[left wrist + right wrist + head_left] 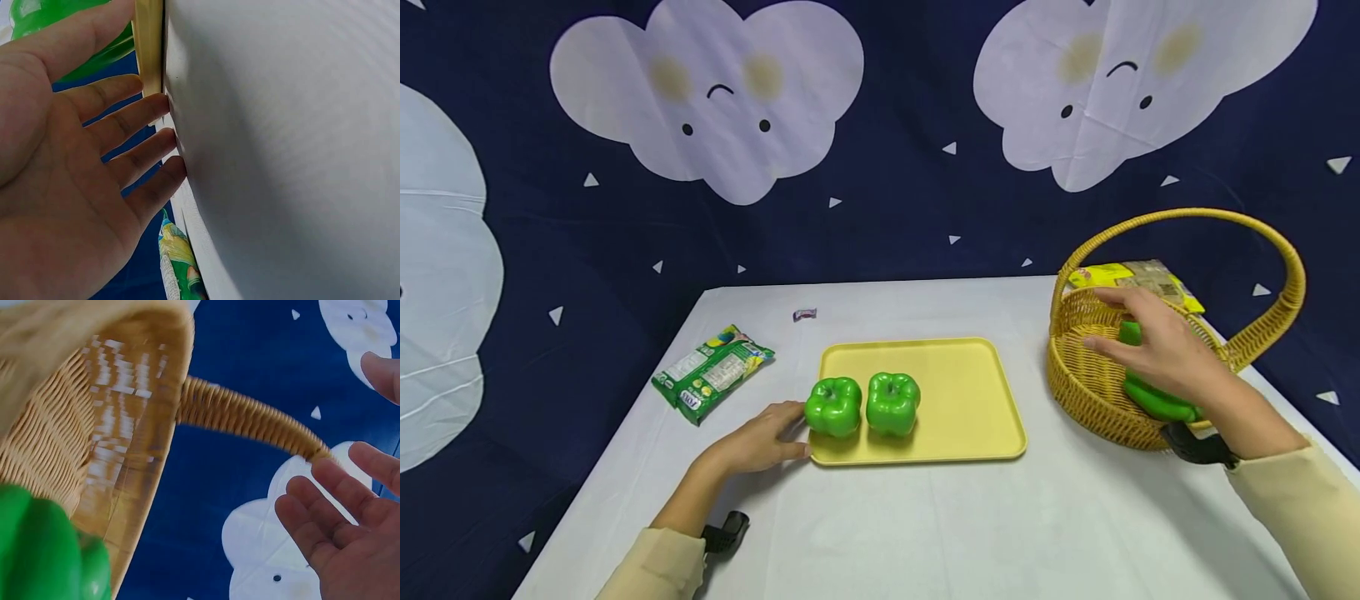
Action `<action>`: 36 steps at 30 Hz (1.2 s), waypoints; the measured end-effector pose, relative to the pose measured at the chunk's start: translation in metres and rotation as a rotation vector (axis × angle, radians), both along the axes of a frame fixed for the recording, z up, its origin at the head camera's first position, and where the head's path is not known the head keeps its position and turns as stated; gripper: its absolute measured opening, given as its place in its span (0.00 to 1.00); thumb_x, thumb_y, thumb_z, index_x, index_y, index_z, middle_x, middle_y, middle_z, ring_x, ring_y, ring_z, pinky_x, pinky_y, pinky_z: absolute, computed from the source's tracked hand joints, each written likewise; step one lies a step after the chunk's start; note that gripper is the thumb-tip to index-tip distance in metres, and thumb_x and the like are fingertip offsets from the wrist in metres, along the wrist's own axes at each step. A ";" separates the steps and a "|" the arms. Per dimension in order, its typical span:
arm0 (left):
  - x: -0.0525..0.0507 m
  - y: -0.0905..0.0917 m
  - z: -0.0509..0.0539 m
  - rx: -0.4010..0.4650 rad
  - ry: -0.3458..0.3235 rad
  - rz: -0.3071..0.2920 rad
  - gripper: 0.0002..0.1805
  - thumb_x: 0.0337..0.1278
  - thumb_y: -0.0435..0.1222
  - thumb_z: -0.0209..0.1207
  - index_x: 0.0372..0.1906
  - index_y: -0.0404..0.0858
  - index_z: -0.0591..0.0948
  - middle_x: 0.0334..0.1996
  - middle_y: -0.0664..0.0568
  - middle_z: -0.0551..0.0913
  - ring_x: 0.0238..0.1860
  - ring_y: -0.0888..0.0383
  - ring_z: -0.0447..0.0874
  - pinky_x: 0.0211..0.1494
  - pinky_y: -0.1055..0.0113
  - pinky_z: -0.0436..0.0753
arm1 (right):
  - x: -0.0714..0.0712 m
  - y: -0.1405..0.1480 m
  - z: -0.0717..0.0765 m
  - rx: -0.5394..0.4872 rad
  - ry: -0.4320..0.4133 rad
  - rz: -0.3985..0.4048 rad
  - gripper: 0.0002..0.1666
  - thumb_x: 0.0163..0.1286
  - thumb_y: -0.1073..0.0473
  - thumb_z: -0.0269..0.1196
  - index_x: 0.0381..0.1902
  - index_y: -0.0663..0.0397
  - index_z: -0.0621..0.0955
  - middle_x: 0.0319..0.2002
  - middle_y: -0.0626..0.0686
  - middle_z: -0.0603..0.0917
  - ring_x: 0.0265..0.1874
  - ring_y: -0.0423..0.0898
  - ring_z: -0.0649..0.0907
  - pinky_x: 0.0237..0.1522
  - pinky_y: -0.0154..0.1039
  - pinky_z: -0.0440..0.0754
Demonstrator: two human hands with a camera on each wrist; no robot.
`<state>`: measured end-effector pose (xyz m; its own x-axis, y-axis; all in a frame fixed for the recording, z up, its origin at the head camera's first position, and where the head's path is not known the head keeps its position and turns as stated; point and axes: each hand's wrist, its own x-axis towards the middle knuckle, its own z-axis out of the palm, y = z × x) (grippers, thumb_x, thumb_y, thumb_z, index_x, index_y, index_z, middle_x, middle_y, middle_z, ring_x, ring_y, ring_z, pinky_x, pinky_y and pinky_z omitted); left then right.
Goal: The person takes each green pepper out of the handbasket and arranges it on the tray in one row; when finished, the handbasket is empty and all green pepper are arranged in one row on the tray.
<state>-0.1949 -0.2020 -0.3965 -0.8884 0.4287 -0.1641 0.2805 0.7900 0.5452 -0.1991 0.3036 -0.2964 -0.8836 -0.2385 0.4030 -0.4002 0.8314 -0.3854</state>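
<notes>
Two green bell peppers, one at the left [833,407] and one beside it [892,403], stand upright on the left part of a yellow tray [958,400]. At the tray's left edge, my left hand [760,437] has its fingers spread around the near left corner, holding nothing. My right hand [1165,346] is over a wicker basket [1093,417], thumb and fingers apart and empty. Green items [1157,402] lie in the basket, partly hidden under that hand. In the right wrist view a green pepper-like item [44,550] shows inside the basket [50,431].
A green snack packet [713,372] lies left of the tray, and a small wrapped candy [804,314] lies behind it. Behind the basket is a yellow packet [1138,277]. The basket's tall handle [1180,214] arches over it. A dark cloth with clouds hangs at the back.
</notes>
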 end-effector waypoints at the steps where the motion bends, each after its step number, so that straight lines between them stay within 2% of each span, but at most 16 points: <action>1: 0.000 0.000 0.000 -0.001 0.000 0.003 0.38 0.53 0.43 0.63 0.67 0.34 0.65 0.67 0.38 0.66 0.70 0.39 0.58 0.73 0.43 0.59 | 0.001 0.004 0.000 0.006 -0.009 -0.013 0.40 0.59 0.52 0.68 0.65 0.59 0.66 0.59 0.65 0.72 0.52 0.63 0.73 0.49 0.60 0.73; 9: 0.002 0.001 0.001 -0.012 -0.008 0.016 0.38 0.53 0.43 0.63 0.67 0.33 0.65 0.68 0.37 0.66 0.70 0.38 0.58 0.73 0.43 0.59 | 0.005 0.028 -0.004 0.081 -0.034 -0.087 0.41 0.61 0.49 0.66 0.65 0.63 0.65 0.60 0.67 0.69 0.54 0.64 0.70 0.46 0.60 0.71; 12: 0.001 0.002 0.001 -0.010 -0.010 0.020 0.38 0.53 0.43 0.63 0.67 0.33 0.65 0.68 0.38 0.66 0.71 0.39 0.58 0.73 0.43 0.58 | 0.004 0.034 -0.008 0.131 -0.033 -0.105 0.40 0.60 0.49 0.67 0.63 0.64 0.66 0.57 0.68 0.70 0.47 0.62 0.73 0.35 0.49 0.74; 14: 0.000 0.001 0.001 -0.008 -0.010 0.020 0.38 0.53 0.42 0.63 0.67 0.33 0.65 0.68 0.38 0.66 0.71 0.39 0.58 0.73 0.43 0.58 | 0.003 0.038 -0.010 0.153 -0.041 -0.128 0.40 0.60 0.49 0.67 0.62 0.64 0.67 0.53 0.68 0.71 0.40 0.58 0.73 0.27 0.40 0.71; 16: -0.001 0.002 0.000 -0.006 -0.013 0.020 0.38 0.53 0.42 0.63 0.68 0.33 0.65 0.68 0.39 0.66 0.71 0.39 0.58 0.73 0.43 0.58 | 0.003 0.041 -0.013 0.163 -0.067 -0.148 0.40 0.59 0.48 0.67 0.62 0.65 0.66 0.49 0.67 0.71 0.35 0.55 0.72 0.23 0.35 0.67; 18: -0.001 0.002 0.000 -0.005 -0.013 0.020 0.38 0.53 0.42 0.63 0.68 0.33 0.65 0.68 0.39 0.66 0.71 0.39 0.58 0.73 0.43 0.58 | 0.003 0.045 -0.015 0.176 -0.096 -0.160 0.41 0.60 0.45 0.66 0.62 0.65 0.66 0.46 0.66 0.72 0.34 0.54 0.72 0.23 0.34 0.66; 21: -0.001 0.001 0.000 -0.002 -0.014 0.019 0.38 0.53 0.42 0.63 0.67 0.34 0.65 0.68 0.38 0.66 0.71 0.39 0.58 0.73 0.43 0.59 | 0.001 0.051 -0.019 0.215 -0.138 -0.162 0.43 0.60 0.42 0.65 0.61 0.67 0.66 0.47 0.68 0.71 0.36 0.57 0.72 0.24 0.38 0.68; 24: 0.000 0.001 0.000 -0.003 -0.005 0.010 0.38 0.53 0.42 0.63 0.67 0.33 0.65 0.67 0.38 0.66 0.70 0.39 0.58 0.73 0.43 0.59 | -0.001 0.058 -0.026 0.270 -0.162 -0.162 0.45 0.58 0.41 0.66 0.61 0.69 0.66 0.50 0.73 0.71 0.44 0.65 0.72 0.32 0.52 0.75; 27: 0.000 0.000 0.000 -0.003 -0.004 0.010 0.38 0.53 0.43 0.64 0.67 0.33 0.65 0.67 0.38 0.66 0.70 0.39 0.59 0.73 0.43 0.59 | -0.002 0.064 -0.033 0.307 -0.188 -0.162 0.46 0.57 0.42 0.67 0.61 0.70 0.67 0.52 0.76 0.70 0.49 0.71 0.70 0.42 0.64 0.72; 28: 0.000 0.000 0.000 -0.004 -0.004 0.009 0.38 0.53 0.43 0.63 0.67 0.33 0.65 0.67 0.38 0.66 0.70 0.39 0.58 0.73 0.43 0.59 | -0.002 0.065 -0.035 0.314 -0.193 -0.163 0.46 0.57 0.42 0.67 0.61 0.70 0.67 0.52 0.77 0.70 0.50 0.71 0.70 0.43 0.66 0.71; 36: 0.000 0.001 0.000 -0.006 0.001 -0.003 0.37 0.53 0.42 0.63 0.67 0.33 0.65 0.67 0.37 0.66 0.70 0.38 0.59 0.73 0.42 0.59 | 0.000 0.075 -0.046 0.335 -0.223 -0.167 0.45 0.57 0.43 0.67 0.59 0.70 0.67 0.52 0.79 0.69 0.45 0.71 0.73 0.36 0.59 0.72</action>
